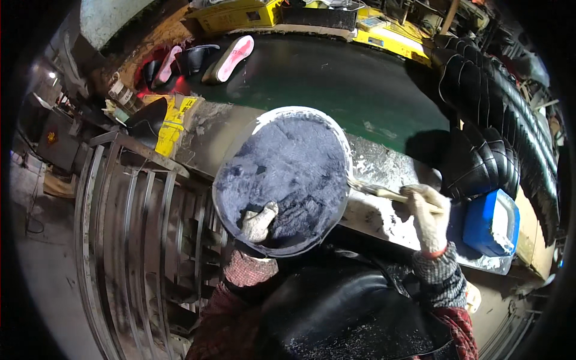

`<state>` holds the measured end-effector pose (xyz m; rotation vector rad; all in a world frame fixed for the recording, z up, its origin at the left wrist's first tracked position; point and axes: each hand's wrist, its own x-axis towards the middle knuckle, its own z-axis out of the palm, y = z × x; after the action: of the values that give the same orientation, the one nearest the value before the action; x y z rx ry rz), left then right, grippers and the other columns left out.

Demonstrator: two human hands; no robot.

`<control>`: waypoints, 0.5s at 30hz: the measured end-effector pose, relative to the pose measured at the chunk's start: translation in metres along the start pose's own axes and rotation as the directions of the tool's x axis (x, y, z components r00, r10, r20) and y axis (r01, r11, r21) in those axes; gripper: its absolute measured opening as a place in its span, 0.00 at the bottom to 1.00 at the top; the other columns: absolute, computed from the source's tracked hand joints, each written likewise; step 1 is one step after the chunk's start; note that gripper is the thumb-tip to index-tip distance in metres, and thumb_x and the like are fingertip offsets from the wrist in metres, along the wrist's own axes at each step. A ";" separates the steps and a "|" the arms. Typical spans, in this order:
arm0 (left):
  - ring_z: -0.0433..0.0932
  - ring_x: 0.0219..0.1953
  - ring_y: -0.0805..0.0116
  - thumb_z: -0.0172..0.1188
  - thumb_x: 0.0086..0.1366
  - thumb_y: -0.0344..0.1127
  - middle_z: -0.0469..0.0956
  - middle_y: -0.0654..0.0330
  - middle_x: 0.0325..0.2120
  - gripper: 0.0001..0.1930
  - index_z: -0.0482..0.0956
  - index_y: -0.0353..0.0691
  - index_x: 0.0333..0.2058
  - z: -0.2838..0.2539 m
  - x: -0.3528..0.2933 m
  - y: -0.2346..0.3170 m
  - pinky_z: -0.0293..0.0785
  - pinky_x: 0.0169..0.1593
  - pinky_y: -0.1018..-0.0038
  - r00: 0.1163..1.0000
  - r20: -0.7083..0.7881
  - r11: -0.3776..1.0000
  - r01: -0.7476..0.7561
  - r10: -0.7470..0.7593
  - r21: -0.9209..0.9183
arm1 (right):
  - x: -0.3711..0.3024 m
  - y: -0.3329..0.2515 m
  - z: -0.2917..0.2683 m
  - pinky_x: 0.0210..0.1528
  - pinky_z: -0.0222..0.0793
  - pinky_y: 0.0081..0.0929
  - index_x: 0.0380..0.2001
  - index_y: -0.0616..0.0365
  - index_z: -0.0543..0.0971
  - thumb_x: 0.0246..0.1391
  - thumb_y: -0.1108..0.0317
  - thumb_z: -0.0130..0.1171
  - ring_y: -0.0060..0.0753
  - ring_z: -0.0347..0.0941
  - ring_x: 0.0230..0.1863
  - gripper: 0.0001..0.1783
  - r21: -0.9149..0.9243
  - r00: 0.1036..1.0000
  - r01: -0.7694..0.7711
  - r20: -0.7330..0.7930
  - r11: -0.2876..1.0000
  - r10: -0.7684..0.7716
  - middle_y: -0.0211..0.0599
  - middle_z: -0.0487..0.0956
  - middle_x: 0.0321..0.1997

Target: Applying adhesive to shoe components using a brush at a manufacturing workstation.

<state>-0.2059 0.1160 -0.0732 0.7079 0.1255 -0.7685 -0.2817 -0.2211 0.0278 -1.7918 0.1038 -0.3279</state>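
A round, hollow piece (288, 153) with a fluffy grey-blue lining is held up in front of me. Its rim is coated white along the far and right sides. My left hand (259, 223), in a pale glove, grips its near-left edge, with the thumb over the lining and the other fingers hidden beneath. In my gloved right hand (429, 216) is a brush (390, 193) with a light handle. The bristles touch the right rim of the round piece. To the right of that hand stands a blue container (478, 225) with white paste inside.
Black shoe uppers (480, 159) are stacked along the right. Shoes with pink-and-white soles (236, 59) lie at the far left of the dark green worktop (312, 72). Yellow boxes (237, 17) line the back. A metal rack (129, 204) stands at left.
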 end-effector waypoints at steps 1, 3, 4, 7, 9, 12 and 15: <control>0.74 0.37 0.63 0.49 0.67 0.44 0.75 0.54 0.40 0.20 0.68 0.37 0.52 0.003 0.002 -0.002 0.73 0.41 0.63 1.000 0.018 1.000 0.001 -0.001 0.028 | -0.003 -0.003 -0.005 0.29 0.70 0.16 0.39 0.67 0.79 0.60 0.67 0.54 0.18 0.73 0.27 0.12 0.105 0.998 -0.043 -0.034 0.994 0.047 0.38 0.80 0.27; 0.74 0.37 0.64 0.50 0.67 0.44 0.75 0.55 0.40 0.20 0.69 0.37 0.51 0.020 0.007 -0.013 0.73 0.41 0.64 0.998 0.066 0.995 -0.003 -0.003 0.096 | 0.021 -0.034 0.009 0.29 0.70 0.16 0.38 0.66 0.79 0.61 0.68 0.54 0.18 0.74 0.27 0.11 0.109 0.975 0.021 -0.224 0.994 0.004 0.37 0.81 0.28; 0.74 0.37 0.64 0.51 0.67 0.44 0.75 0.55 0.39 0.19 0.69 0.37 0.51 0.036 0.011 -0.020 0.73 0.41 0.64 0.993 0.115 0.992 -0.018 0.004 0.125 | 0.035 -0.048 0.021 0.30 0.71 0.18 0.38 0.65 0.79 0.61 0.69 0.54 0.19 0.74 0.27 0.10 -0.008 0.968 0.137 -0.213 0.991 -0.135 0.36 0.81 0.29; 0.74 0.37 0.64 0.52 0.66 0.43 0.75 0.55 0.39 0.19 0.71 0.37 0.49 0.072 0.008 -0.035 0.73 0.42 0.65 0.973 0.223 0.961 -0.120 0.063 0.250 | 0.045 -0.103 0.073 0.30 0.73 0.25 0.41 0.59 0.79 0.53 0.66 0.61 0.31 0.76 0.24 0.13 -0.075 0.875 0.410 0.312 0.909 -0.370 0.41 0.79 0.26; 0.74 0.37 0.64 0.53 0.65 0.43 0.76 0.56 0.38 0.18 0.72 0.37 0.48 0.087 -0.003 -0.027 0.72 0.42 0.66 0.959 0.252 0.899 -0.222 0.131 0.377 | 0.032 -0.110 0.091 0.27 0.71 0.34 0.38 0.58 0.79 0.50 0.65 0.62 0.41 0.75 0.24 0.13 -0.053 0.579 0.795 0.363 0.604 -0.730 0.39 0.77 0.23; 0.74 0.37 0.65 0.55 0.65 0.42 0.76 0.56 0.38 0.17 0.73 0.37 0.47 0.103 -0.017 0.004 0.72 0.42 0.66 0.911 0.306 0.679 -0.410 0.275 0.609 | 0.003 -0.114 0.080 0.29 0.74 0.30 0.38 0.61 0.79 0.50 0.67 0.62 0.38 0.77 0.27 0.12 0.069 0.598 0.735 0.403 0.674 -0.693 0.39 0.79 0.27; 0.74 0.37 0.65 0.57 0.64 0.41 0.76 0.57 0.37 0.17 0.74 0.36 0.45 0.120 -0.017 0.027 0.72 0.43 0.67 0.823 0.367 0.341 -0.527 0.434 0.779 | -0.018 -0.103 0.055 0.29 0.73 0.26 0.37 0.64 0.79 0.51 0.69 0.61 0.32 0.76 0.27 0.11 0.195 0.646 0.525 0.542 0.829 -0.537 0.38 0.79 0.28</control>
<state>-0.2175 0.0644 0.0393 1.5963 -0.6176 -0.2071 -0.2947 -0.1401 0.1123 -1.7974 -0.8879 -0.1759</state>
